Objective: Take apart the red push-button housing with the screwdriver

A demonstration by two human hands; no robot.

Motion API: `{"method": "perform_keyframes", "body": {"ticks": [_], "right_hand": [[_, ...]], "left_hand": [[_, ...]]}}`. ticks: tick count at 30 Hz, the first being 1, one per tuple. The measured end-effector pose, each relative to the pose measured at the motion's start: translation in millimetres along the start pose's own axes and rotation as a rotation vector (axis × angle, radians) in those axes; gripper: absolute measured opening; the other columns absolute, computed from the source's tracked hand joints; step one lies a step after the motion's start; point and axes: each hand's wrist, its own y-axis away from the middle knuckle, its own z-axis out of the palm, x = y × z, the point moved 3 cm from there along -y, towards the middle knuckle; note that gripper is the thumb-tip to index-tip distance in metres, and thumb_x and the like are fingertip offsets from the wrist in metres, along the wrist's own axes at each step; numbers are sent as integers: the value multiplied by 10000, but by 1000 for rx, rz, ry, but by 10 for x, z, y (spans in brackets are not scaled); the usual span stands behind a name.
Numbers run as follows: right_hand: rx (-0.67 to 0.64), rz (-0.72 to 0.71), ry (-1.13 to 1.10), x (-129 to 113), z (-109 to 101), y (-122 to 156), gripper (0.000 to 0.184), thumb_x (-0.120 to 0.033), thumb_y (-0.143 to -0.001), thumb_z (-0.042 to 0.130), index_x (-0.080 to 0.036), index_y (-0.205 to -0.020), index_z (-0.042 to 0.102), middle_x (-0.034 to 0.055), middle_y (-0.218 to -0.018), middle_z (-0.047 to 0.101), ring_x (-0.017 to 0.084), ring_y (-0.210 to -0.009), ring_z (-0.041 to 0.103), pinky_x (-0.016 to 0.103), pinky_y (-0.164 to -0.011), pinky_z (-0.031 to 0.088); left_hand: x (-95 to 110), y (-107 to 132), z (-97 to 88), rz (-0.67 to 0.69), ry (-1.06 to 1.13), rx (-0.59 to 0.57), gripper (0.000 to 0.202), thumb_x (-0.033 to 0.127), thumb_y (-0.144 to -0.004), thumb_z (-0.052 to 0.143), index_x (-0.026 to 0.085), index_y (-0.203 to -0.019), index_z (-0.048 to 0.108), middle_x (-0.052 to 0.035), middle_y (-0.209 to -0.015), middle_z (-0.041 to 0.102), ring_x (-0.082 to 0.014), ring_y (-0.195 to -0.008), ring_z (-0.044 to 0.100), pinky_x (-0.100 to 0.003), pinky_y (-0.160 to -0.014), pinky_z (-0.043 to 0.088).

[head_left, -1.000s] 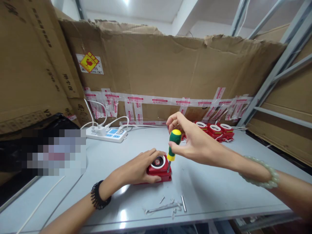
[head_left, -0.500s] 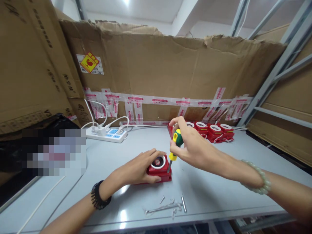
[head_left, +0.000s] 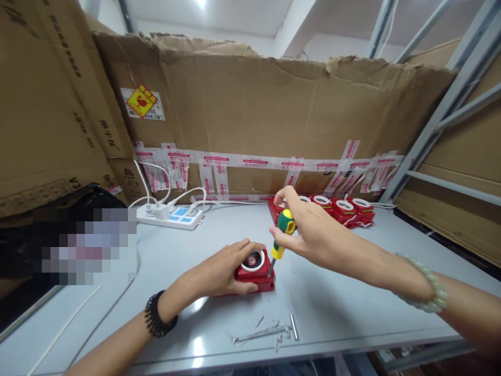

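Observation:
A small red device (head_left: 256, 274) with a white ring around a dark round centre lies on the grey table (head_left: 352, 308). My left hand (head_left: 219, 271) rests flat on its left side and holds it down. My right hand (head_left: 309, 232) grips a short screwdriver (head_left: 282, 235) with a green and yellow handle. The screwdriver is tilted, with its tip set on the device's right front corner.
Loose screws and metal pins (head_left: 274, 331) lie near the table's front edge. A row of similar red devices (head_left: 340, 209) stands at the back. A white power strip (head_left: 170, 215) with cables lies at the back left. Cardboard boxes (head_left: 254, 109) wall the table; metal shelf posts (head_left: 434, 115) rise at the right.
My right hand went from loosely touching the screwdriver handle to closing round it and has turned on it. The left hand and the red device have stayed in place.

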Motion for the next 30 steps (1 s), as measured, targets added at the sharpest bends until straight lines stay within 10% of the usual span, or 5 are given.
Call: {"method": "perform_keyframes", "body": {"ticks": [8, 15, 30], "right_hand": [[3, 7, -30, -31, 63, -18, 279, -466, -823, 506, -207, -841, 404, 8, -709, 563, 149, -615, 479, 275, -552, 329], [-29, -18, -162, -43, 24, 5, 232, -258, -780, 526, -204, -977, 417, -2, -760, 580, 138, -659, 502, 254, -568, 354], [30, -58, -63, -45, -7, -8, 117, -294, -826, 519, -199, -861, 461, -21, -706, 549, 118, -602, 444, 263, -563, 323]], "left_hand": [[-65, 1, 41, 20, -5, 14, 617, 340, -736, 679, 280, -1270, 376, -64, -1090, 546, -266, -949, 536, -383, -824, 438], [-44, 0, 22, 13, 4, 14, 599, 353, -744, 673, 287, -1264, 383, -53, -1068, 546, -257, -942, 537, -366, -810, 441], [-29, -2, 17, 15, 12, 9, 611, 323, -742, 675, 286, -1275, 380, -57, -1096, 541, -259, -960, 531, -378, -828, 441]]}}
